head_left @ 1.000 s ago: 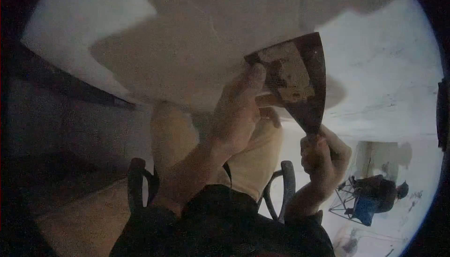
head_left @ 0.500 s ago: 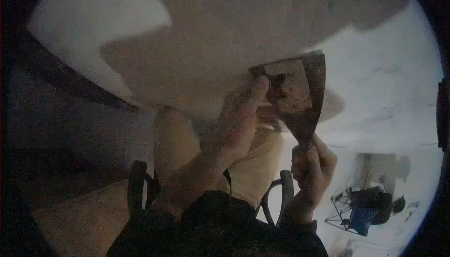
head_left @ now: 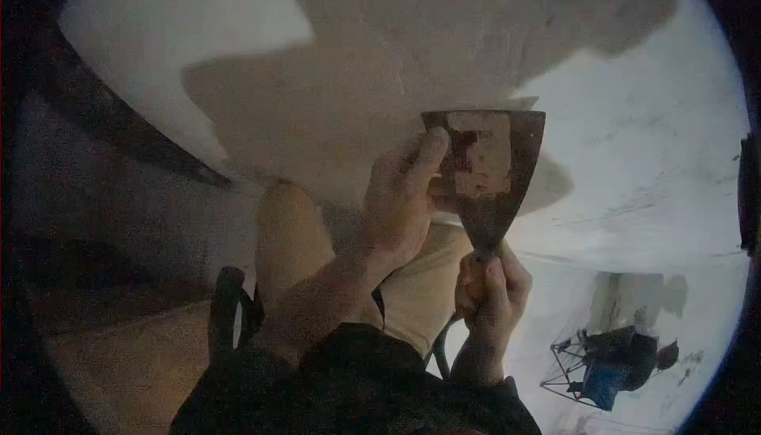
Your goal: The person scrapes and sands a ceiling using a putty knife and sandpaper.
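**A:** What are the hands doing?

**B:** The right hand (head_left: pixel 491 296) is shut tight round the thin bottom end of a scraper (head_left: pixel 487 165). The left hand (head_left: pixel 400 197) pinches the left side of the blade, with the thumb on the front. The hands are near each other but not touching.

**A:** Where is the scraper?

**B:** It is up in the middle, with its wide edge on top, in front of a tan wall (head_left: pixel 380 54). I cannot tell if it touches the wall.

**A:** What else is around?

**B:** A white patch (head_left: pixel 634 141) is on the right. A black sleeve (head_left: pixel 357 387) is at the bottom. Far off, low on the right, another person (head_left: pixel 626 356) sits by a thin frame (head_left: pixel 564 365).

**A:** Is anything hard to see?

**B:** The handle is hidden inside the right fist. The left fingers are behind the blade. The picture is dim, and its edges are black. The tan shapes under the hands are too blurry to name.

**A:** How does the scraper look?

**B:** It is dark and shaped like a fan, with pale, dried smears across the blade
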Action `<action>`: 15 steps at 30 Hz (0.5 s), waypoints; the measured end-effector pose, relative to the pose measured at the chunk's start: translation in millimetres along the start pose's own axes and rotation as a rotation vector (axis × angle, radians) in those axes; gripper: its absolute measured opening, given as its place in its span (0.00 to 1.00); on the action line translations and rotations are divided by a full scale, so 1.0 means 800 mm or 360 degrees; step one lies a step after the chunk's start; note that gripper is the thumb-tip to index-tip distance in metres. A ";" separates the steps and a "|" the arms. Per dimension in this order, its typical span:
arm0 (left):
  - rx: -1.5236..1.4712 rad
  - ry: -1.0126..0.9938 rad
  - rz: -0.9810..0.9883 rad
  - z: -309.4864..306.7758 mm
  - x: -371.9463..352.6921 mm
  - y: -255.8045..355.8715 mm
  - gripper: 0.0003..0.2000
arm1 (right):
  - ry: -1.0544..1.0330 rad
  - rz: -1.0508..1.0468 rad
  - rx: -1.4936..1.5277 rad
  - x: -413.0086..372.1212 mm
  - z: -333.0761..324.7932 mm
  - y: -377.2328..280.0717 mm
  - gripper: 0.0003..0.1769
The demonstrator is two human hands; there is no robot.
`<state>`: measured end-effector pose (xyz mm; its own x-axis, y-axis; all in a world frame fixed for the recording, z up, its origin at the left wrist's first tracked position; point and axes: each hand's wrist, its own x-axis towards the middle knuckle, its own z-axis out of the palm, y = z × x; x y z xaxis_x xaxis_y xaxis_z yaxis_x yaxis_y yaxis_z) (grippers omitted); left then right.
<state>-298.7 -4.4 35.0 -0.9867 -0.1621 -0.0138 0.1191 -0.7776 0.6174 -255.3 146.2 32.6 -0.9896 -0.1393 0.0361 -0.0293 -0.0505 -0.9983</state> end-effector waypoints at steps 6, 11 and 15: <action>0.0019 -0.0031 -0.0039 -0.004 0.006 -0.002 0.23 | -0.0052 0.0083 0.0043 0.006 -0.002 0.001 0.23; 0.0127 0.0119 0.0076 -0.015 0.013 -0.001 0.23 | -0.0071 -0.0127 -0.0124 0.016 0.002 0.043 0.21; 0.0319 0.0104 0.0051 -0.025 0.019 0.021 0.20 | -0.0170 0.0048 0.0157 0.027 0.029 0.026 0.20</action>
<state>-309.8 -32.5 29.3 -0.9727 -0.2289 -0.0388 0.1192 -0.6359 0.7625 -274.3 118.8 13.3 -0.9691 -0.2463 0.0162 0.0194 -0.1413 -0.9898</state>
